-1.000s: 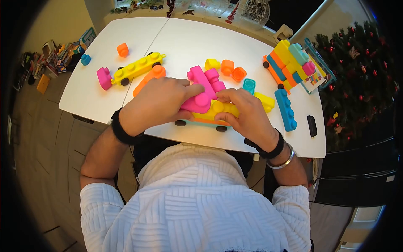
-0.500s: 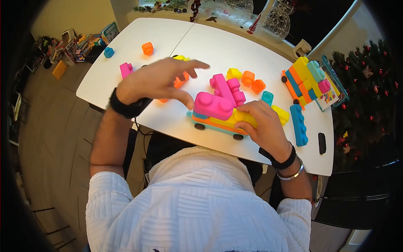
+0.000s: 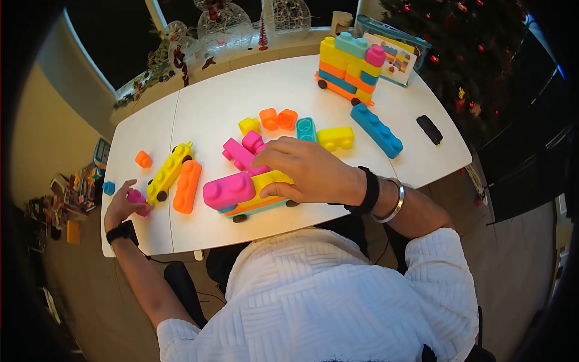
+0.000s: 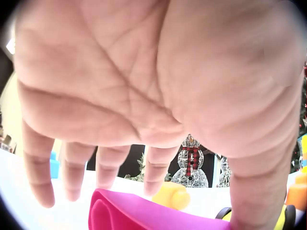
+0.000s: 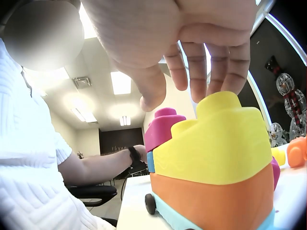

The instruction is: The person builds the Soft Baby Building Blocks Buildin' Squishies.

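In the head view, the left hand [image 3: 122, 210] reaches over a pink block [image 3: 138, 201] at the table's left side. The left wrist view shows its fingers spread above the pink block [image 4: 144, 214], the thumb beside it; contact is unclear. The right hand [image 3: 316, 172] lies over the yellow block [image 3: 263, 182] of a wheeled stack whose left end carries a long pink block [image 3: 229, 190]. From the right wrist, relaxed fingers [image 5: 218, 67] hang just behind the yellow block [image 5: 216, 148], with the thumb apart from it. Orange and light blue layers lie below.
A yellow wheeled base [image 3: 170, 171] and an orange block [image 3: 187, 187] lie between the hands. Behind the stack are pink blocks [image 3: 239, 155], small orange ones and a teal one [image 3: 306, 129]. A taller wheeled stack [image 3: 347, 69] and a blue block [image 3: 377, 131] stand right.
The left hand has left the long pink block on the wheeled stack and moved left to the other pink block. The right hand stays at the stack. The head view has turned.
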`<state>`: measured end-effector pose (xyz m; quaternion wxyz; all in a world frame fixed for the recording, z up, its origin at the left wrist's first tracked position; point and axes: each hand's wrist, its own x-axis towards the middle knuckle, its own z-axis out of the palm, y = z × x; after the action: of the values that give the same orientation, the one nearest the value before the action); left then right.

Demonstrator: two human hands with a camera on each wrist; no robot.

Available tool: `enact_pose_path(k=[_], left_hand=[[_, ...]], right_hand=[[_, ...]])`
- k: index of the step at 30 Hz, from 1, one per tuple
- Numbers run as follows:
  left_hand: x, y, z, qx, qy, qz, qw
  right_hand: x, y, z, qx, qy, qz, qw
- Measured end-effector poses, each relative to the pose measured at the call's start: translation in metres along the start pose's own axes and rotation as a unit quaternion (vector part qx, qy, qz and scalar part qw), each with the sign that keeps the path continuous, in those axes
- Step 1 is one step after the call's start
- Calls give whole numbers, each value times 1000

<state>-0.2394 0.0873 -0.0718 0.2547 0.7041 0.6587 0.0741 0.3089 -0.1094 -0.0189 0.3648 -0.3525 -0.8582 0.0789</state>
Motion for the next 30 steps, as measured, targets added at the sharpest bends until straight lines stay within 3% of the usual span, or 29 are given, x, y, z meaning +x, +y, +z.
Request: enact_pose_path(k=[3, 5, 6, 8, 11, 14, 17, 19, 20, 22, 25, 26, 27, 29, 30], left_hand=[[-13, 16, -6, 34, -26, 7, 999], [-17, 22, -15, 82, 27, 11, 996], [-17, 23, -22, 123, 87, 57, 987], [-48, 79, -33, 77, 154, 140, 975], [-98, 170, -14, 7, 252, 283, 925], [-144, 248, 15, -4, 242, 409, 880], [-171, 291, 49, 4, 204, 521, 829], [-176, 305, 79, -8, 222, 588, 778], [-177, 309, 91, -4, 224, 582, 782], [-173, 312, 106, -18, 258, 640, 724], [-160, 306, 109, -94, 224, 588, 772], [-161, 312, 97, -59, 214, 556, 801], [-156, 307, 94, -61, 220, 550, 803], [-143, 291, 90, 9, 87, 477, 875], [-139, 289, 92, 20, 67, 471, 879]], right_hand=[[1, -2, -7, 9, 40, -18, 999], [0, -3, -11, 8, 72, -29, 997], [-1, -4, -12, 12, 92, -45, 995], [0, -5, -20, 3, 107, -54, 993], [-2, -6, -24, 1, 118, -73, 990], [-4, -11, -25, 26, 105, -74, 991], [-4, -26, -17, 97, 104, -63, 988], [-5, -36, -8, 150, 116, -62, 980], [-7, -40, -3, 163, 122, -58, 977], [-11, -43, 3, 188, 115, -33, 975], [-6, -34, -17, 112, 58, 17, 992], [-3, -30, -23, 61, 98, -9, 993], [-3, -26, -30, 63, 92, -14, 994], [-4, -18, -43, -26, 51, 28, 998], [-6, -13, -43, -35, 39, 22, 998]])
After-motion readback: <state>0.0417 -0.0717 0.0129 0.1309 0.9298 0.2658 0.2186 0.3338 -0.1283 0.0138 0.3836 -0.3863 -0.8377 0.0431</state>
